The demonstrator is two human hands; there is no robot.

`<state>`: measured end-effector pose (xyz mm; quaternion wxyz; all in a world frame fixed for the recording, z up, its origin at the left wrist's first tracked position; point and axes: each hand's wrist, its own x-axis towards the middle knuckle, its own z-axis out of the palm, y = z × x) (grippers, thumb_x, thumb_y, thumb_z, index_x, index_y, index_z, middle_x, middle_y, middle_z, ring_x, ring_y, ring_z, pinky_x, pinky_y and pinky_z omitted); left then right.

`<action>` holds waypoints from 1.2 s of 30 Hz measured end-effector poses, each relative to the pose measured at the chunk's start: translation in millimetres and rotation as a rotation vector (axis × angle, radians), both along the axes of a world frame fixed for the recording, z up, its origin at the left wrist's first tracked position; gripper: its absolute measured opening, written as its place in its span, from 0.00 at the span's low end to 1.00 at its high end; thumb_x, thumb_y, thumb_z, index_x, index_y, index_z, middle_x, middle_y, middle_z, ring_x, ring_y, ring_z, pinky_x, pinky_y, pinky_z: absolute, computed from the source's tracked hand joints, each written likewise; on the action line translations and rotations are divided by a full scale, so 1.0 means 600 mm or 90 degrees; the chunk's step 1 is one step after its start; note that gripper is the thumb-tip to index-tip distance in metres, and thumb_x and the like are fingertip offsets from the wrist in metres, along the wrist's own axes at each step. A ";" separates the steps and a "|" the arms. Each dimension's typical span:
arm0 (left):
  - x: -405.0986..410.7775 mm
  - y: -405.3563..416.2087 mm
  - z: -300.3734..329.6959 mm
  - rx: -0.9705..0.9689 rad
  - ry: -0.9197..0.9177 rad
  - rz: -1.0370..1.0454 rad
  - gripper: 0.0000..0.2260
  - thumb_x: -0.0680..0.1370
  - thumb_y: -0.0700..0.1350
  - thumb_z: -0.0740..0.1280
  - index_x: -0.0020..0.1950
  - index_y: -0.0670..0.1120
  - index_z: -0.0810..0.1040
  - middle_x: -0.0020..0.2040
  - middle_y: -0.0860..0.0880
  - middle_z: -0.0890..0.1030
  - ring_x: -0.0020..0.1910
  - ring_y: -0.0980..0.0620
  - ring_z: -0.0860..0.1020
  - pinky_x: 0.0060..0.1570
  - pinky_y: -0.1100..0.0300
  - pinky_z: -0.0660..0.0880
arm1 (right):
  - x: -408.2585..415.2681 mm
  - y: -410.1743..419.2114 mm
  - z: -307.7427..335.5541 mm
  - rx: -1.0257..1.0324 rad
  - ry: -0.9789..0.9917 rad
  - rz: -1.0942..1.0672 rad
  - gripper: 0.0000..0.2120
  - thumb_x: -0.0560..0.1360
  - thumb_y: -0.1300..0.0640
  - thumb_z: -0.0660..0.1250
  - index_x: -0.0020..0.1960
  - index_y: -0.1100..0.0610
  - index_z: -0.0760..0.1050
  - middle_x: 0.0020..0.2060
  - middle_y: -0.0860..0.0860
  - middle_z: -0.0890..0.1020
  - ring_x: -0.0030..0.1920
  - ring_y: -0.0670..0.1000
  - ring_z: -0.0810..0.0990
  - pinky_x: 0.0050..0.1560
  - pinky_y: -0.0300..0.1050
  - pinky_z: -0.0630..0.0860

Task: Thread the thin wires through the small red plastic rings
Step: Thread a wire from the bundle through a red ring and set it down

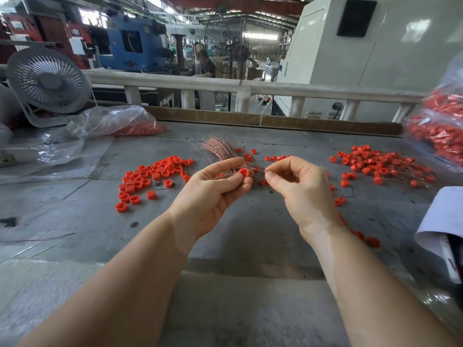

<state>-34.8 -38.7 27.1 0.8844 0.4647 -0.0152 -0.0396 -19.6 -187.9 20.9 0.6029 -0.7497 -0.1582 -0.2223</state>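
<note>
The left hand (213, 189) has a red ring (243, 172) in its grip, pinched at the fingertips. The right hand (298, 186) pinches a thin wire (260, 169) just beside the ring. Behind them a wire bundle (221, 152) lies on the counter (250, 234). Loose rings (150, 175) lie left, wired rings (380, 165) right.

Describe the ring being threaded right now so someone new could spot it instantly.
Start at the grey worktable, where the two hands meet in the middle. The left hand pinches one red plastic ring at its fingertips, just in front of the copper wire bundle. It is the only ring held off the table; the right hand pinches a thin wire toward it.
</note>
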 end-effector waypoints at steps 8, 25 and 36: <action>0.001 -0.001 0.000 -0.057 0.023 -0.022 0.11 0.75 0.31 0.61 0.41 0.39 0.83 0.35 0.44 0.82 0.35 0.54 0.82 0.38 0.65 0.80 | 0.002 0.000 0.000 0.000 -0.004 0.002 0.11 0.70 0.66 0.70 0.34 0.52 0.78 0.26 0.41 0.78 0.30 0.38 0.73 0.35 0.28 0.70; -0.004 0.002 0.008 -0.144 0.065 -0.064 0.09 0.71 0.33 0.62 0.47 0.37 0.79 0.36 0.44 0.81 0.34 0.53 0.82 0.36 0.64 0.80 | -0.001 0.001 0.000 0.009 -0.016 0.020 0.13 0.70 0.66 0.70 0.34 0.50 0.78 0.28 0.41 0.79 0.32 0.38 0.75 0.37 0.29 0.71; -0.005 0.002 0.006 -0.119 0.067 -0.109 0.09 0.71 0.37 0.62 0.43 0.40 0.83 0.34 0.45 0.79 0.32 0.54 0.81 0.36 0.62 0.80 | -0.003 0.001 0.003 0.019 -0.022 0.040 0.13 0.70 0.67 0.70 0.34 0.50 0.78 0.29 0.42 0.80 0.33 0.40 0.76 0.39 0.30 0.72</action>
